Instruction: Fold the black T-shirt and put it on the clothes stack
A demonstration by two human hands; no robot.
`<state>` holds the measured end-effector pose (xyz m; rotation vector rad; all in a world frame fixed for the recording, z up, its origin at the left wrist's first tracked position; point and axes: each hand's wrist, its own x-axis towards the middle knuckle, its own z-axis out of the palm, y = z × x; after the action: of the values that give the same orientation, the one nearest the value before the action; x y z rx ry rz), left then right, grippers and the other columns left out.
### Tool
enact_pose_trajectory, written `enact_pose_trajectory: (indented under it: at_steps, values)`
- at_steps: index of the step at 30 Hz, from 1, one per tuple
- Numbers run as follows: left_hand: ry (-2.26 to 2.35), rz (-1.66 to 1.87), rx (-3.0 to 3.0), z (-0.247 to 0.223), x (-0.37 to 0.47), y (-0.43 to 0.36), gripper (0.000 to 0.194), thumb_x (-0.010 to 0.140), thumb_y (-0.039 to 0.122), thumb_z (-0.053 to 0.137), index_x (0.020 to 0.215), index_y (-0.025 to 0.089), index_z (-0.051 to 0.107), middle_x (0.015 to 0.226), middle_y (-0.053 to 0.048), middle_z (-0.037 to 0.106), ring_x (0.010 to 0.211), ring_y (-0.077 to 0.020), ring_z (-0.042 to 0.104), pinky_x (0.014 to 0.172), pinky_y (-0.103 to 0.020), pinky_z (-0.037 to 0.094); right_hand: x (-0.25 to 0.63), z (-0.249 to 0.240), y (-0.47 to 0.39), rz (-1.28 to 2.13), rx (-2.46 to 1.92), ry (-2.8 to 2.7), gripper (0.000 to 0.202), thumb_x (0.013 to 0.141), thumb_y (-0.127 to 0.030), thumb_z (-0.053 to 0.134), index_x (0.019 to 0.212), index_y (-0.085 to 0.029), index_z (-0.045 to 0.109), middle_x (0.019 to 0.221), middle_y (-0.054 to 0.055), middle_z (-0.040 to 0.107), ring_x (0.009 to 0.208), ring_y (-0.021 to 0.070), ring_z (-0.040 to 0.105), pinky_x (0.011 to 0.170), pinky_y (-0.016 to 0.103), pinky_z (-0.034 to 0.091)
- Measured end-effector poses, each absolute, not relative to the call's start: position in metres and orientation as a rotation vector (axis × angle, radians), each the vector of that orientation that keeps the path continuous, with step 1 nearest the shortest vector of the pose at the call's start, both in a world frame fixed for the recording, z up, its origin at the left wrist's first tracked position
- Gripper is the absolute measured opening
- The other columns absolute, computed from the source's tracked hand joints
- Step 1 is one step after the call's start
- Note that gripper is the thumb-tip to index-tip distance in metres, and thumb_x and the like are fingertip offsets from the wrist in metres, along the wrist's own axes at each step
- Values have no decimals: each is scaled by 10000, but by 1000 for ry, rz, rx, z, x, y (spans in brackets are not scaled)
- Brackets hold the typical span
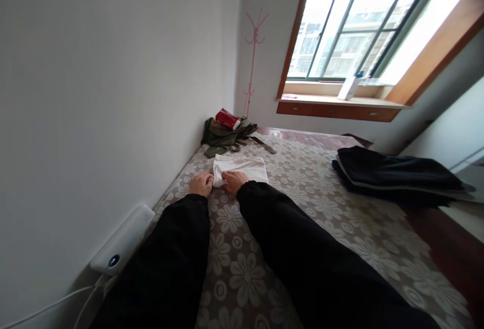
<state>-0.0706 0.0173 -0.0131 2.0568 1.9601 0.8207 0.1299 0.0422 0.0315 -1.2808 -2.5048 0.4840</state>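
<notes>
A folded white cloth (242, 168) lies on the flower-patterned bed cover (302, 208) near the left wall. My left hand (201, 184) rests at the cloth's near left corner, fingers curled against its edge. My right hand (234, 181) presses on the near edge of the cloth, fingers on the fabric. Both arms are in black sleeves and reach forward over the bed.
A heap of olive-green clothing (223, 136) with a red packet (227, 118) on top lies beyond the cloth. A folded dark garment (397, 173) sits at the right. A white device (123, 240) with a cable lies by the wall. A pink coat stand (252, 56) stands in the corner.
</notes>
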Motion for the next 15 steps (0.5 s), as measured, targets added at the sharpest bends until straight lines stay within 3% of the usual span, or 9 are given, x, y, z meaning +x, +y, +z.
enact_pose_trajectory:
  at_steps: [2,5,9,15]
  values:
    - [1926,833,2040,-13,-70,18,335,1085,428,738,1314,183,737,1424,-130,708,1315,-293,690,1178,-559,583,133,30,55,600,-1281,-2367,153,917,-345,825,941,-218,743,1019,68,778,1045,286,719,909,343,524]
    - [1874,846,2018,-12,-67,17,331,1088,433,732,1299,178,743,1407,-129,717,1329,-296,687,1185,-561,577,162,38,72,765,-1242,-2063,332,957,-519,711,809,-229,648,786,18,685,861,233,686,782,314,548]
    - [1819,849,2006,-10,-65,12,285,1053,407,786,1199,162,764,1390,-121,732,1344,-297,681,1219,-571,546,249,61,74,869,-1148,-1586,495,910,-747,541,982,-261,601,831,12,679,739,206,670,656,315,599]
    - [1826,891,1858,-5,-65,8,255,1082,404,742,1141,158,765,1186,-88,789,1158,-255,755,1114,-498,608,427,67,18,815,-1189,-1177,508,783,-733,612,1014,-285,557,904,29,706,749,212,708,704,346,664]
